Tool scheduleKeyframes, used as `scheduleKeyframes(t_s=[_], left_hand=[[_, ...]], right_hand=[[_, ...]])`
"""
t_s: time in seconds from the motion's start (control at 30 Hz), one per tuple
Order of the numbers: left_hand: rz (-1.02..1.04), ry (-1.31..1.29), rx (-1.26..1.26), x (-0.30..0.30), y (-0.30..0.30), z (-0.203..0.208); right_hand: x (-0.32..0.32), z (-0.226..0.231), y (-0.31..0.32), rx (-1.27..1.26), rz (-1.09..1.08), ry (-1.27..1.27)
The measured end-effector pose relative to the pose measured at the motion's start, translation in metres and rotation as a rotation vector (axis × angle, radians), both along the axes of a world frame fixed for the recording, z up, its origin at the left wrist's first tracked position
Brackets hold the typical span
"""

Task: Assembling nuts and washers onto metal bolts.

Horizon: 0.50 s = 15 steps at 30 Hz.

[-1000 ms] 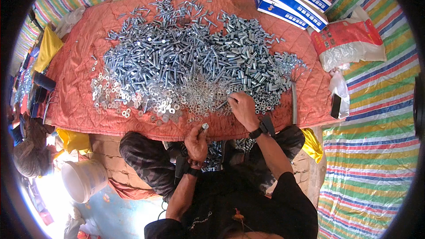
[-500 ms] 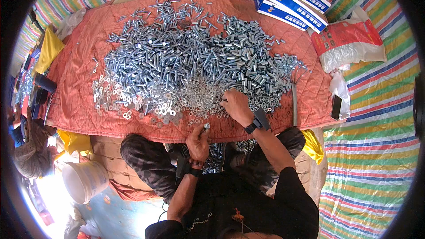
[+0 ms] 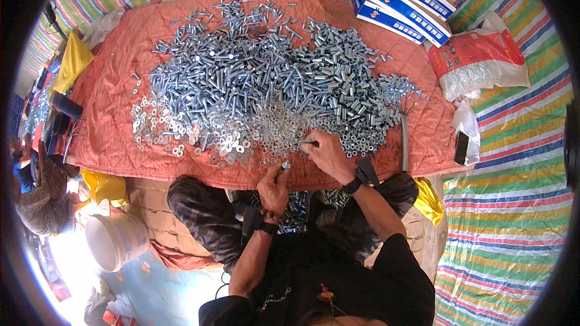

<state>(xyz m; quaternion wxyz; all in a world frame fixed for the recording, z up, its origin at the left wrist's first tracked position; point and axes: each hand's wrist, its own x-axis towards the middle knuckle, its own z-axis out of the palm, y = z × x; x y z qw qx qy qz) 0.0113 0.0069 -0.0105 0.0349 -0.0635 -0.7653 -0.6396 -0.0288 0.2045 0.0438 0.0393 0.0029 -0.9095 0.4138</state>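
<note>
My left hand point(image 3: 273, 188) is at the front edge of the table, its fingers closed on a bolt point(image 3: 285, 165) whose shiny end points up. My right hand point(image 3: 328, 154) is at the right front edge of a heap of thin ring washers point(image 3: 275, 124), fingertips pinched together; anything between them is too small to make out. Left of the rings lie flat washers point(image 3: 160, 124). Behind them spreads a big pile of loose bolts point(image 3: 223, 72), and to the right of these are short metal sleeves point(image 3: 338, 72). Nuts point(image 3: 362, 145) lie just right of my right hand.
A red quilted cloth point(image 3: 109, 108) covers the table. Blue and white boxes point(image 3: 405, 6) are stacked at the back right, beside a red and white bag point(image 3: 477, 60). A metal tube point(image 3: 405, 142) lies right of the pile. A white bucket point(image 3: 116, 241) is at lower left, near another person point(image 3: 45, 199).
My right hand has moved a little nearer to me and to the right, out of the ring heap. The left hand still holds the bolt, almost in place. The view has shifted slightly.
</note>
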Motion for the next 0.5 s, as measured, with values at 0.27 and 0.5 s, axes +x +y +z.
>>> scheduleKeyframes(t_s=[0.27,0.5], left_hand=[[-0.035,-0.045,0.046,0.001,0.003,0.014],[-0.059,0.001,0.051,0.0,-0.001,0.002]], right_hand=[[0.028,0.013,-0.037,-0.081,0.113,0.059],[0.025,0.014,-0.028,-0.059,0.341,0.136]])
